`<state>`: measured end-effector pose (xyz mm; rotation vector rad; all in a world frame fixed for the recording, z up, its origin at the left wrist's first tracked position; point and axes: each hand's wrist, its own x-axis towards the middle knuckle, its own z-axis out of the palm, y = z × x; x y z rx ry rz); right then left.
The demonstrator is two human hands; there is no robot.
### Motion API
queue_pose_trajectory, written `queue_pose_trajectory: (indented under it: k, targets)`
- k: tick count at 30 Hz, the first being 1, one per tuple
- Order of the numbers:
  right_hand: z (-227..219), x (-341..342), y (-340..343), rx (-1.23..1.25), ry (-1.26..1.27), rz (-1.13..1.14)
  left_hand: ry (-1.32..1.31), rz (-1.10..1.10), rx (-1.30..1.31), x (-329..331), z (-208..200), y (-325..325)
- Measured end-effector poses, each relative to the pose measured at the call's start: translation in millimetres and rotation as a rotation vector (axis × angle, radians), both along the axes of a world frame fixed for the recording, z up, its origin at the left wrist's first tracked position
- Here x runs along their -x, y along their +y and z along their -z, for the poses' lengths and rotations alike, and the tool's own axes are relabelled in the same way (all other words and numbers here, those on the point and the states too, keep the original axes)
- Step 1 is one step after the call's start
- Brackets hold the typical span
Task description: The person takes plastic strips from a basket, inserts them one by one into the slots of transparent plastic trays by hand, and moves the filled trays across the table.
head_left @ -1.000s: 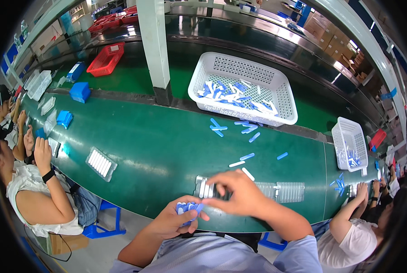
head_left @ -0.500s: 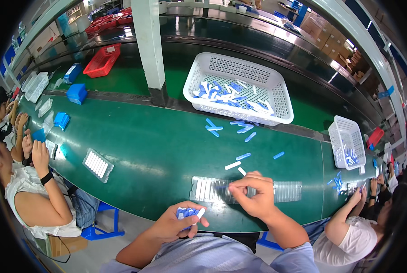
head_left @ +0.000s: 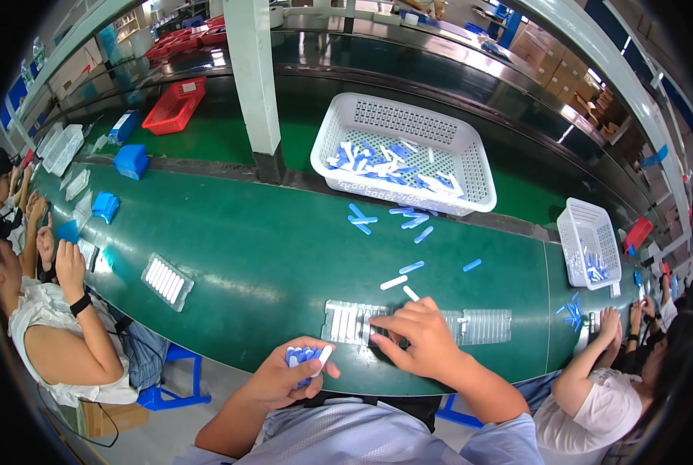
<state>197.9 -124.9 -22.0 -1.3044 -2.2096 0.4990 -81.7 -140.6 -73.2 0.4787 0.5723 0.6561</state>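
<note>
A bunch of small flat blue and white sticks [head_left: 304,359] rests in my left hand [head_left: 280,376], whose fingers are curled round it above the table's near edge. My right hand [head_left: 420,337] is over a clear plastic tray [head_left: 336,338] with narrow slots. Its index fingertip touches the tray, and the thumb is apart from it, below. White sticks [head_left: 346,320] lie side by side in the tray's left slots. My right hand covers the tray's middle. A second clear slotted tray [head_left: 487,326] shows to the right of that hand.
Loose blue sticks [head_left: 413,220] lie before a large white basket [head_left: 482,167] of sticks. A filled tray [head_left: 166,282] sits left on the green table [head_left: 230,232]. A white post [head_left: 252,85] stands beyond. Co-workers sit left and right; a smaller basket [head_left: 586,240] is at right.
My right hand has moved slightly left and down onto the tray, and its thumb and index finger have parted. My left hand has shifted a little left and up, still holding the sticks.
</note>
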Motion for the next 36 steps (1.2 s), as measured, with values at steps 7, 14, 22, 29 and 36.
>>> queue_pose_trajectory:
  k: [7, 14, 22, 29, 36]
  targets:
    - [-16, 28, -7, 0.170, 0.292, -0.107, -0.050, 0.113, -0.020, -20, -5, -1]
    - [-2, -12, 13, 0.466, 0.974, 0.220, -0.075, 0.090, -0.055, -8, -4, -5]
    - [-18, -15, 0, 0.365, 0.810, 0.099, -0.012, 0.009, -0.058, 0, -5, -1]
    - [-23, -11, 13, -0.012, 0.206, 0.103, -0.024, 0.016, -0.071, 1, -5, 0]
    - [11, 20, -1, -0.382, -0.270, -0.030, -0.022, 0.018, -0.071, 1, -5, -3]
